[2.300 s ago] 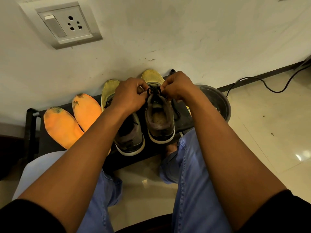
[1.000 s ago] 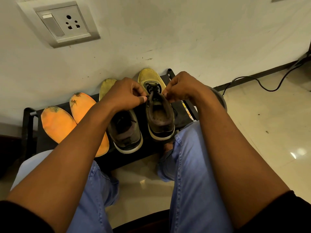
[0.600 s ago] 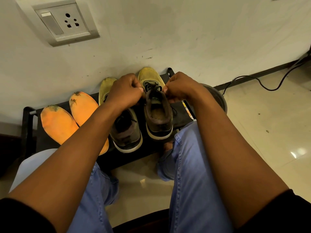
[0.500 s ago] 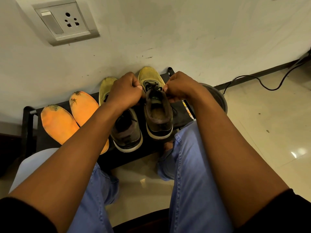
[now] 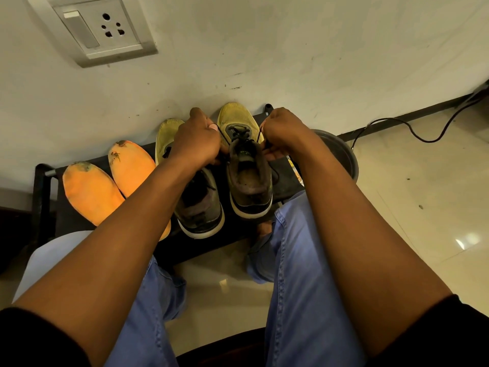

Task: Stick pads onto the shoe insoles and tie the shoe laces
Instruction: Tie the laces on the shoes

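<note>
Since 0.5 s ago both hands have pulled apart a bit, L hand up and out, lace strands now drawn taut to either side of the R shoe; shoes and insoles haven't shifted.

Black low rack (image 5: 287, 178) sits against the wall, holds everything. Two orange insoles (image 5: 92, 192) lie flat on its L part, side by side & touching, toes toward wall, dark greenish grime at toe tips; L forearm covers the heel of the nearer-to-shoe one. No pads visible on them.

L shoe (image 5: 201, 207): yellow mesh toe, grey-brown worn collar, white midsole w/ black heel strip, laces loose, partly hidden under L wrist. R shoe (image 5: 250, 181): same look, just beside it, toe near the wall, tongue up, opening dark & dirty inside.

Black laces (image 5: 239, 133) criss-cross the R shoe's eyelets, one strand running to each hand.

L hand (image 5: 197, 144) fingers curled, pinching a lace strand near thumb tip. R hand (image 5: 281, 133) fist-like, pinching the other strand at the shoe's R edge.

Grey round basin (image 5: 341, 154) on floor right of rack, behind R forearm. Wall socket (image 5: 98, 27) up top L. Black cable (image 5: 412, 131) trails on tiles.
</note>
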Demonstrator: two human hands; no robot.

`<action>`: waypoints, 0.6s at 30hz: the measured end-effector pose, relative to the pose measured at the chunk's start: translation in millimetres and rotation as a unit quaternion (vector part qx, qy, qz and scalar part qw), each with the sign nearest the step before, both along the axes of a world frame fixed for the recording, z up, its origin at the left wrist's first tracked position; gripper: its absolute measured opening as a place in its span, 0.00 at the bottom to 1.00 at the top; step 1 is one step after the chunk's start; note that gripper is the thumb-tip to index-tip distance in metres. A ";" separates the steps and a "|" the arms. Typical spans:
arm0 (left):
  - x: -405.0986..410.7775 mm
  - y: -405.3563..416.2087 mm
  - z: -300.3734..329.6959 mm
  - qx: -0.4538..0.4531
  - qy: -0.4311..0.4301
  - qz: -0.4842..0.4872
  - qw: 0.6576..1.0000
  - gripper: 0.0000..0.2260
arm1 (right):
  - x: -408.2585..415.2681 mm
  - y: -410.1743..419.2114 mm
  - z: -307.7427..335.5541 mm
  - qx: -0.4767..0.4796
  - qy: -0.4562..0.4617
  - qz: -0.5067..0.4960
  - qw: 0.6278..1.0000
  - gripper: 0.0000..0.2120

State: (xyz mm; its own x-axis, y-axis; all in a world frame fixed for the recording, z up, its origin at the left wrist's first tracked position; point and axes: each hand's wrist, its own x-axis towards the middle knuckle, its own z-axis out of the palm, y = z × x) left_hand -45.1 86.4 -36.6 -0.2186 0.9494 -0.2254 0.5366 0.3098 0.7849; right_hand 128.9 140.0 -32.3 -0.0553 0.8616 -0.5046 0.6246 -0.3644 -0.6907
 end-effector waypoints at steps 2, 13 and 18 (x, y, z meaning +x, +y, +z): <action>-0.4 -0.4 -0.5 0.001 -0.014 -0.007 1.000 0.03 | 0.7 -2.2 3.1 0.006 -0.001 0.011 1.000 0.15; -4.2 -0.7 -3.6 0.140 0.128 -0.005 0.982 0.01 | 1.2 -2.2 -2.9 0.172 -0.086 0.021 0.981 0.06; 8.8 -7.1 -4.8 0.086 0.025 -0.012 0.996 0.03 | -0.7 1.6 -5.8 0.140 -0.057 0.003 0.989 0.07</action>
